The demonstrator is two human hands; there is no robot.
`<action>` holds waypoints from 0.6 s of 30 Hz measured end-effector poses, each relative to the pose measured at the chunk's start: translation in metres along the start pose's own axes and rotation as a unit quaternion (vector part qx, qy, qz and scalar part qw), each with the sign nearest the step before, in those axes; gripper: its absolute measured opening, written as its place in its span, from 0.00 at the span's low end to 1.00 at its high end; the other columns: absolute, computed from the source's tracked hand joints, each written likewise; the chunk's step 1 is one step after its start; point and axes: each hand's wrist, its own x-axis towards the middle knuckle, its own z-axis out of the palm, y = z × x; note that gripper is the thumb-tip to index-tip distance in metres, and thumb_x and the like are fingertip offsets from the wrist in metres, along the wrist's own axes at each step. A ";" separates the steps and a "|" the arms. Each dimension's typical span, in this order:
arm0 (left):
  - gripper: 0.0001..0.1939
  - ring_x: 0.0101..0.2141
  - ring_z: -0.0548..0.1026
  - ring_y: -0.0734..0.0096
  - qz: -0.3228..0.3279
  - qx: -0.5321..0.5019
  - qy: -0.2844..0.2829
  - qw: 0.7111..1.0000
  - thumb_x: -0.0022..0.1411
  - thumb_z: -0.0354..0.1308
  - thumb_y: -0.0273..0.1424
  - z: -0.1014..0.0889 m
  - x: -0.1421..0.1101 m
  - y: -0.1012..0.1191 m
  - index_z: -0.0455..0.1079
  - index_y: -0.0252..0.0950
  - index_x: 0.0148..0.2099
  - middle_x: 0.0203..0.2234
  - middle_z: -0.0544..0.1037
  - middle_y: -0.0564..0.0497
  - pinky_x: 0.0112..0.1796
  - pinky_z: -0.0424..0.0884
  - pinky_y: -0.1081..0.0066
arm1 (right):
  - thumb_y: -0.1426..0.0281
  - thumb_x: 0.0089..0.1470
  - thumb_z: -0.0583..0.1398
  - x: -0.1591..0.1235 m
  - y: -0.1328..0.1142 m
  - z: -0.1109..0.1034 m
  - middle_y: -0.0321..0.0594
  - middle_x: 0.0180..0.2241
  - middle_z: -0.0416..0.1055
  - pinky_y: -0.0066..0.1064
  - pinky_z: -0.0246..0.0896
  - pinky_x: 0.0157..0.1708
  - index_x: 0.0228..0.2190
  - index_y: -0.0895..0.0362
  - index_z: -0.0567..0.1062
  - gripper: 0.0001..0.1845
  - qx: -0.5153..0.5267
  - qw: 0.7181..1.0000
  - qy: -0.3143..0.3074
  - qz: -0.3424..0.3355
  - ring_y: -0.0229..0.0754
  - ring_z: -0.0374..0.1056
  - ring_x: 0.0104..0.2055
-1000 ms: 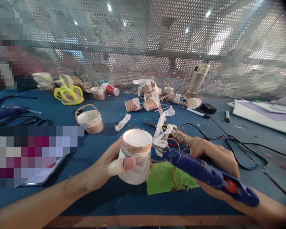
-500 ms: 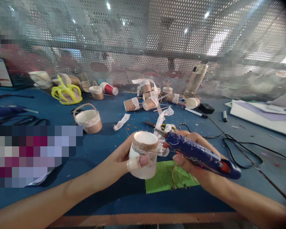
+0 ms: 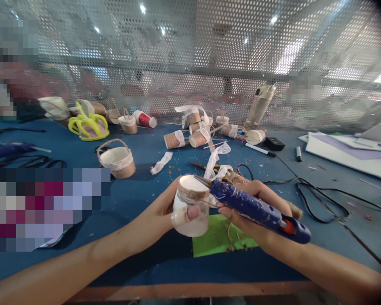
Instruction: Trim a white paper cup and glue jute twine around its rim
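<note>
My left hand (image 3: 171, 203) wraps round a white paper cup (image 3: 186, 224), its thumb pressed on the near side. Brown twine (image 3: 190, 192) circles the cup just below the rim. In my right hand (image 3: 257, 199) is a blue hot glue gun (image 3: 247, 203), its metal nozzle lying over the cup's opening at the right rim. A strand of twine runs from the cup toward the right fingers. Partly hidden behind the right hand is a roll of twine (image 3: 295, 209). Below the hands lies a green sheet (image 3: 209, 241) with twine scraps on it.
A small twine-wrapped basket (image 3: 125, 167) stands at left, near a yellow crown-like piece (image 3: 89, 127). Several wrapped cups (image 3: 198, 137) and white lace (image 3: 213, 163) lie ahead, with scissors (image 3: 198, 165) close by. Black cables (image 3: 317, 203) coil at right. Perforated metal (image 3: 178, 55) closes off the back.
The glue gun has moved left, bringing its nozzle from beside the cup to over its rim. The cup has stayed nearly still in my left hand.
</note>
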 end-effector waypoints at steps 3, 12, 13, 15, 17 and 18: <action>0.24 0.50 0.73 0.58 0.000 0.005 -0.015 1.000 0.61 0.65 0.42 -0.002 0.001 -0.001 0.67 0.43 0.56 0.51 0.77 0.49 0.49 0.67 0.65 | 0.81 0.50 0.67 0.001 -0.002 0.001 0.31 0.31 0.78 0.29 0.69 0.31 0.33 0.50 0.73 0.15 0.007 1.000 0.008 -0.013 0.38 0.74 0.31; 0.25 0.51 0.73 0.53 -0.019 -0.014 -0.031 0.999 0.60 0.65 0.42 -0.004 0.001 -0.005 0.67 0.43 0.57 0.54 0.76 0.46 0.48 0.68 0.62 | 0.73 0.50 0.69 0.003 -0.002 0.006 0.30 0.27 0.76 0.29 0.65 0.24 0.29 0.52 0.72 0.10 -0.028 0.996 0.083 0.013 0.37 0.70 0.25; 0.24 0.51 0.74 0.54 -0.019 -0.019 -0.032 0.999 0.60 0.66 0.42 -0.004 0.002 -0.005 0.67 0.43 0.56 0.54 0.76 0.46 0.48 0.68 0.62 | 0.73 0.50 0.69 0.003 -0.001 0.005 0.30 0.27 0.76 0.28 0.64 0.24 0.28 0.52 0.72 0.10 -0.028 0.996 0.079 0.019 0.36 0.69 0.24; 0.24 0.49 0.74 0.57 -0.021 -0.027 -0.034 0.999 0.59 0.66 0.42 -0.004 0.002 -0.005 0.68 0.44 0.56 0.55 0.76 0.48 0.48 0.68 0.64 | 0.71 0.51 0.69 0.003 0.000 0.004 0.30 0.26 0.75 0.28 0.63 0.23 0.29 0.52 0.72 0.10 -0.022 0.997 0.071 0.032 0.36 0.68 0.24; 0.23 0.48 0.74 0.58 -0.021 -0.035 -0.033 0.999 0.59 0.66 0.42 -0.004 0.002 -0.006 0.69 0.45 0.55 0.54 0.76 0.49 0.48 0.68 0.64 | 0.70 0.52 0.69 0.003 0.002 0.004 0.30 0.27 0.74 0.28 0.63 0.25 0.29 0.52 0.72 0.10 -0.015 0.997 0.063 0.038 0.36 0.68 0.26; 0.23 0.48 0.74 0.58 -0.021 -0.038 -0.033 0.999 0.59 0.66 0.41 -0.004 0.002 -0.006 0.69 0.45 0.55 0.53 0.77 0.49 0.48 0.68 0.64 | 0.70 0.52 0.69 0.003 0.003 0.004 0.30 0.27 0.74 0.28 0.63 0.27 0.29 0.52 0.72 0.10 -0.013 0.997 0.061 0.038 0.35 0.68 0.26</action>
